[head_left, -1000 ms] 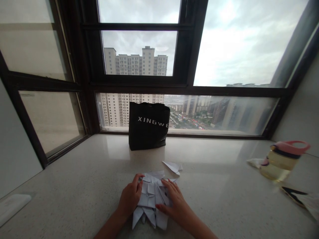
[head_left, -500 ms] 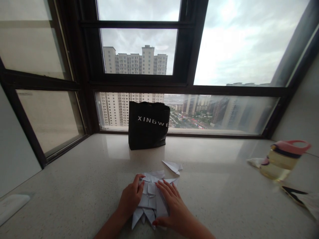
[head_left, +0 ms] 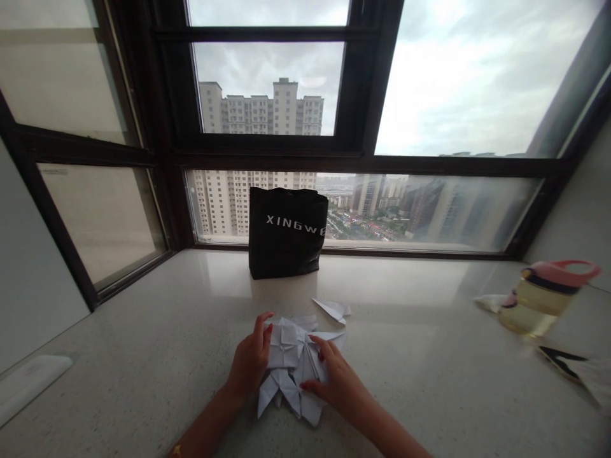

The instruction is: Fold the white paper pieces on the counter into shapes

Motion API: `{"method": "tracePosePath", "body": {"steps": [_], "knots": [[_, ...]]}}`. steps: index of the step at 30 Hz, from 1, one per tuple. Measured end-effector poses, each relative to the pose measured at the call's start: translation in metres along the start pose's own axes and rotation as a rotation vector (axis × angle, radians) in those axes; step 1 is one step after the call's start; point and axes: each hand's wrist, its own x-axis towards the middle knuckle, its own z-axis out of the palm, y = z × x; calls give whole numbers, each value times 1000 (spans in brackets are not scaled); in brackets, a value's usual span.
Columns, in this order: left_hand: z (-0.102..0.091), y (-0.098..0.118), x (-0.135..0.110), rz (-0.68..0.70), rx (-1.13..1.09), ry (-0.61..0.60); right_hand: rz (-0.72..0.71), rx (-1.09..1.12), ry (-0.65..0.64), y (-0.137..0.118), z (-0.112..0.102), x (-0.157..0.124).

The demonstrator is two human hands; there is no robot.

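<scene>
A heap of folded white paper pieces lies on the pale stone counter near its front edge. My left hand rests against the heap's left side, its fingers curved along the paper. My right hand lies on the heap's right side with fingers bent, pinching the folded paper. One separate folded paper piece sits a little beyond the heap.
A black bag with white lettering stands at the back by the window. A bottle with a pink lid lies at the right, beside a white scrap and a dark-edged item. A white flat object lies far left.
My right hand drew back from the top of the heap toward its right side and its fingers curled. The view shifted slightly downward.
</scene>
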Motion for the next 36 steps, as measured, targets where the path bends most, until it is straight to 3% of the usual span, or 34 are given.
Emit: {"method": "tracePosePath", "body": {"steps": [4,10,22,25,31,36], "knots": [[-2,2,-2,14,6,-10,10,-1,25,-6,0,-1],[-2,-2,-2,33,17,-33,-76,40,161,-7,-4,1],[-4,-9,5,-39,159,-42,-111,33,313,18,-10,20],[-3,-10,5,-41,142,-12,-28,-34,294,23,-12,23],[1,-14,5,24,19,-8,148,-386,275,34,-21,23],[4,-12,2,142,-88,-92,156,-468,118,42,-20,23]]}}
